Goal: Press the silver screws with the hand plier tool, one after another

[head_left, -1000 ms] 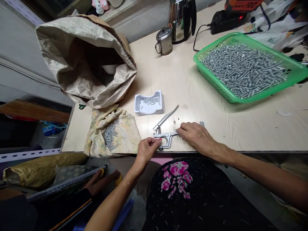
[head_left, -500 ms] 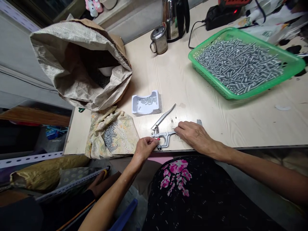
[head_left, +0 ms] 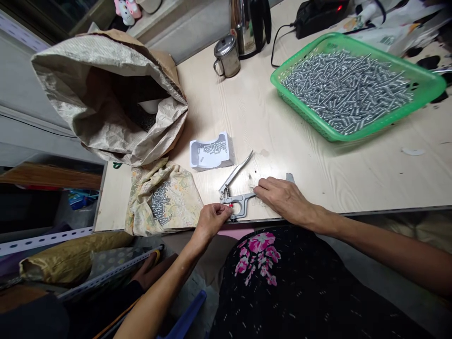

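A pair of grey metal snap-fastener pliers [head_left: 245, 199] lies at the front edge of the table, its upper lever raised away from the frame. My right hand [head_left: 284, 197] is closed over the handle end. At the jaw, beside a small red part, my left hand [head_left: 214, 217] has thumb and forefinger pinched together; whatever is between them is too small to make out. Left of that hand, a flowered cloth [head_left: 183, 188] carries a heap of small metal pieces [head_left: 161, 205]. Just behind the pliers sits a white box [head_left: 212, 162] with more small metal pieces inside.
A green basket [head_left: 307, 115] full of short metal rods stands at the back right. At the left is a large open paper sack [head_left: 106, 146] with a white scoop in it. A metal mug [head_left: 227, 59] and kettle [head_left: 247, 28] stand behind. Another person's hand [head_left: 146, 268] shows lower left.
The view has shifted slightly, so the table's things appear a little further left and higher. Both hands keep their places at the pliers, with no clear change in grip.
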Motion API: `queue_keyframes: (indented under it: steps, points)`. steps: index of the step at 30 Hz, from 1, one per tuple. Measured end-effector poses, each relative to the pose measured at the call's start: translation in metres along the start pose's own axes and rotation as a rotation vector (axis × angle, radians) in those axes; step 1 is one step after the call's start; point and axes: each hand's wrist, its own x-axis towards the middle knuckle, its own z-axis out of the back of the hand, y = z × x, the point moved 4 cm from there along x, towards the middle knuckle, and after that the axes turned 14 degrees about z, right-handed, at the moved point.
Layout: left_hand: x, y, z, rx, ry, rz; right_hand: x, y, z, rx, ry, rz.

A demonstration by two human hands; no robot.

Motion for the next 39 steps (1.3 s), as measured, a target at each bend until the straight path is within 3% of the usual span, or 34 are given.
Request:
queue_keyframes:
  steps: [8,12,16,21,34,36,39]
  points:
    - [0.001,0.003,-0.002,0.006,-0.021,0.002,0.006,-0.025,0.008,0.234,0.097,0.002]
    - [0.003,0.008,-0.003,-0.025,-0.031,-0.007,0.019,-0.055,0.016,0.097,0.053,0.081]
    - [0.003,0.009,-0.005,-0.04,-0.044,-0.023,0.034,-0.072,0.005,0.054,0.219,0.19]
    - [0.002,0.01,-0.004,-0.02,-0.063,-0.041,0.037,-0.067,0.004,-0.029,0.232,0.245]
    - [0.002,0.012,-0.004,0.09,-0.094,-0.086,0.025,-0.047,0.023,-0.037,0.227,0.215]
    - [-0.008,0.006,-0.003,0.18,-0.194,-0.151,0.023,-0.045,0.023,-0.014,0.206,0.215]
    - [-0.026,-0.016,-0.007,0.321,-0.448,-0.417,0.019,-0.042,0.02,0.029,0.179,0.219]
